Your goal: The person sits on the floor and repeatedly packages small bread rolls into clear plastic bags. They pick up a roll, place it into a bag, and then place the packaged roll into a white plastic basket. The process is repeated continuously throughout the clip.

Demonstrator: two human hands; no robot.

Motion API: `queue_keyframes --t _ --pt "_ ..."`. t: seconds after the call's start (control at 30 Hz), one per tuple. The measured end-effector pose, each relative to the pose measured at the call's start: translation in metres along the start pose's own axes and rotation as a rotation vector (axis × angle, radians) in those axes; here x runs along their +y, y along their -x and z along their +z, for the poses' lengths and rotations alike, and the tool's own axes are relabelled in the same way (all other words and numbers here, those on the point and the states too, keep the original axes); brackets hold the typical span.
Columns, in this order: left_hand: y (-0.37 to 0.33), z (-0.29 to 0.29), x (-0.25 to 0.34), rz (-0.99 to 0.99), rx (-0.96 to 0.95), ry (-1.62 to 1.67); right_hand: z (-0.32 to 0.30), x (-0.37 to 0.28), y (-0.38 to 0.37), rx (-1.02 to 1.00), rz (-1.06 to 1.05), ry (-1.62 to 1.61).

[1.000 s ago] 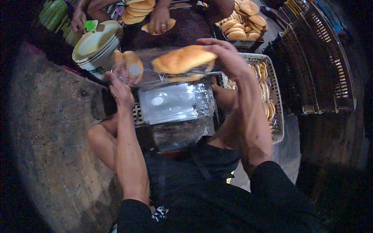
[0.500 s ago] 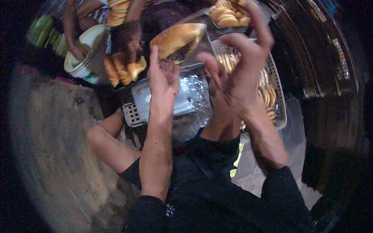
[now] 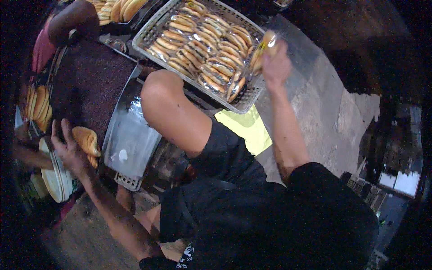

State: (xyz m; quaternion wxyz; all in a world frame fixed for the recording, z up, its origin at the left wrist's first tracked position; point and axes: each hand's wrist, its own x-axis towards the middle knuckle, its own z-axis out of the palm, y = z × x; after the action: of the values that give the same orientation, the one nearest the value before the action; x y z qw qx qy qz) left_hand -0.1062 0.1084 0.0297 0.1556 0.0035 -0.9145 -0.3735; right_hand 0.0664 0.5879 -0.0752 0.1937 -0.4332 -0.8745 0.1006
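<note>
While right hand (image 3: 276, 67) has fingers curled round bagged bun (image 3: 259, 57) by crate (image 3: 245, 106) | left hand (image 3: 73, 156): fingers spread beside unwrapped bun (image 3: 87, 138)

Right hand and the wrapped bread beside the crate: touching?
Touching: the head view shows the right hand gripping the wrapped bread, though motion blurs the fingers.

The right hand (image 3: 276, 67) is a blur beside the crate's (image 3: 246, 100) right edge, its exact grip on the wrapped bun (image 3: 258, 56) unreadable! Up top, the picture's edge slices off the crate's far corner and crops the loose buns (image 3: 131, 9).
</note>
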Motion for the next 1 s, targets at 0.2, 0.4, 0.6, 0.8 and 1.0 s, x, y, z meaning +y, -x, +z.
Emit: queue_keyframes --t 0.2,0.4,0.6,0.8,1.0 --pt "-0.029 -0.018 0.004 0.117 -0.072 0.222 -0.027 0.01 0.033 -0.01 0.035 0.141" --pt "-0.022 0.0 0.012 0.428 0.274 0.245 -0.205 0.161 0.041 0.46 0.237 0.452" --pt "0.032 0.004 -0.03 0.522 0.171 0.207 -0.211 0.141 0.208 0.22 0.663 0.504" --pt "0.086 0.014 -0.025 0.509 -0.137 0.434 -0.191 0.079 0.21 0.215 0.564 0.272" --pt "0.087 -0.002 0.045 0.616 -0.165 0.476 -0.337 0.254 0.306 0.588 1.01 0.3"
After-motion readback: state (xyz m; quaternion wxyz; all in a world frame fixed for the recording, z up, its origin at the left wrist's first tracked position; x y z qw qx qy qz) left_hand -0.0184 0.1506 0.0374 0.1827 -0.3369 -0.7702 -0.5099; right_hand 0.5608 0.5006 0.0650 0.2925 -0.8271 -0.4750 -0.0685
